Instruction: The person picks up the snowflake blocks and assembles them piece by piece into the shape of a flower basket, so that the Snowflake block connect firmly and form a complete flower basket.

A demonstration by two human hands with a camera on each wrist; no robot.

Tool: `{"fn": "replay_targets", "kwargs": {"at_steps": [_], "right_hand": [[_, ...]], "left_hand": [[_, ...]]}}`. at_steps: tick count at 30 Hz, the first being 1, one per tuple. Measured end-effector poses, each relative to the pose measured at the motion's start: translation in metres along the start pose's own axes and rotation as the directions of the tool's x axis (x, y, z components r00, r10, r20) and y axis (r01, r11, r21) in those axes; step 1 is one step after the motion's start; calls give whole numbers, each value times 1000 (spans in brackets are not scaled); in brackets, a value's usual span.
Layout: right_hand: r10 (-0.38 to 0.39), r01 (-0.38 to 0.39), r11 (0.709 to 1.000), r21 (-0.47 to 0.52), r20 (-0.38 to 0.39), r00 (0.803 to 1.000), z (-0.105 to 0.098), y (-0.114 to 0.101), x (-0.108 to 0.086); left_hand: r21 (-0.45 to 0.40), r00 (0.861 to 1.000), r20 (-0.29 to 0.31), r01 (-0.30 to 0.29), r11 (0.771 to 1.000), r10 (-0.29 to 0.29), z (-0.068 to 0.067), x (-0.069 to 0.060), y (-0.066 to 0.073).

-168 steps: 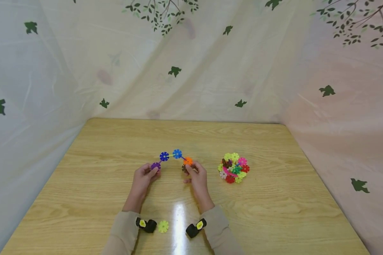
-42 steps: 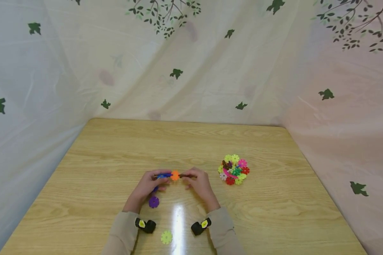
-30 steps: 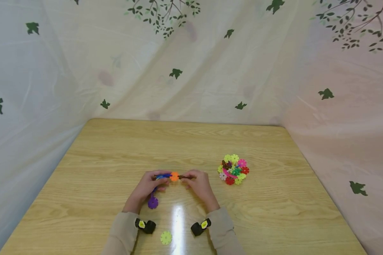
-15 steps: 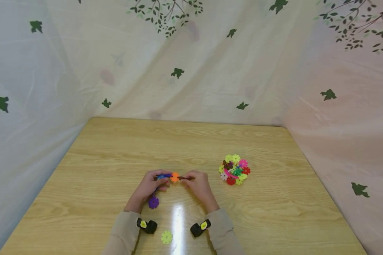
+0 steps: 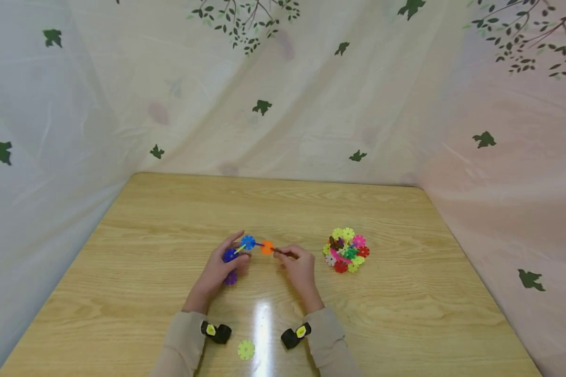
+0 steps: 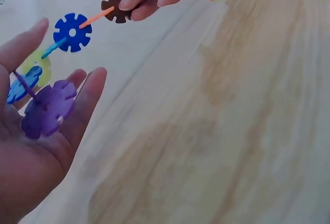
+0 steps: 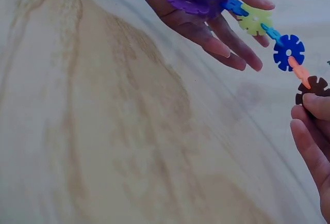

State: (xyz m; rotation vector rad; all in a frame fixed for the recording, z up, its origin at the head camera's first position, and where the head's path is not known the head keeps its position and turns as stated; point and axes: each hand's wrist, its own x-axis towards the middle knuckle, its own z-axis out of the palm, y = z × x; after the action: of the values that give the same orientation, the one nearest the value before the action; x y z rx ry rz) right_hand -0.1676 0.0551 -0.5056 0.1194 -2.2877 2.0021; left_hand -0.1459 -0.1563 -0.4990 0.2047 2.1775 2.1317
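A chain of slotted plastic snowflake discs spans both hands above the table. Its right end is a brown disc (image 6: 109,3), pinched between thumb and fingers of my right hand (image 5: 302,269). Leftward from there come an orange disc (image 5: 267,247), a blue disc (image 5: 248,242), a yellow-green disc (image 7: 256,20) and more blue and purple ones. My left hand (image 5: 217,269) has its fingers spread and relaxed beneath and around the chain's left part. A purple disc (image 6: 49,110) lies against that palm. Seen edge-on in the head view, the brown disc is partly covered by the right fingers.
A cluster of joined colourful discs (image 5: 346,251) sits on the wooden table (image 5: 405,314) to the right of my right hand. One loose yellow-green disc (image 5: 246,350) lies near the front between the forearms. Patterned cloth (image 5: 302,131) hangs round the table's back and sides.
My left fingers have spread from their pinch near the blue and orange discs. The chain has opened into an arc and moved farther from me. My right hand shifted slightly right, still pinching the brown disc.
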Motion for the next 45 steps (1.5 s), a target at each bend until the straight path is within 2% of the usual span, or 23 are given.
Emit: {"fn": "replay_targets", "kwargs": {"at_steps": [3,5,9,12,15,18,20,22,26,31,37,45], "right_hand": [[27,-22,997,77,-65,998,-1,-4,1],[36,-24,993,117,-109,993,-1,-4,2],[22,9,990,140,-217,976,-2,-4,4],[30,7,990,144,-249,968,-2,-4,4],[49,-18,987,158,-192,980,-1,-3,4],[68,-53,978,201,-73,995,-1,-1,3],[74,-73,969,234,6,997,-2,0,2],[74,-89,962,257,67,995,-4,1,1],[96,-130,955,265,137,986,-6,2,1],[152,-195,952,238,188,970,-6,2,1],[165,-228,944,238,255,953,-6,4,1],[163,-240,943,232,307,938,-7,2,0]], "left_hand": [[-139,1000,28,6,990,-2,0,0,0],[-206,1000,26,15,979,-10,1,0,1],[-208,997,-38,54,977,-63,3,0,4],[-204,992,-87,75,976,-94,2,0,4],[-191,984,-143,78,979,-106,1,2,4],[-178,972,-210,73,981,-110,0,4,3],[-190,961,-251,71,979,-119,0,5,3],[-209,948,-292,62,976,-123,0,5,3],[-266,924,-363,22,964,-121,-1,6,3],[-304,906,-407,-13,953,-118,-1,7,4],[-308,901,-414,-7,951,-127,-2,7,3],[-256,900,-426,-23,966,-91,-2,7,2]]}}
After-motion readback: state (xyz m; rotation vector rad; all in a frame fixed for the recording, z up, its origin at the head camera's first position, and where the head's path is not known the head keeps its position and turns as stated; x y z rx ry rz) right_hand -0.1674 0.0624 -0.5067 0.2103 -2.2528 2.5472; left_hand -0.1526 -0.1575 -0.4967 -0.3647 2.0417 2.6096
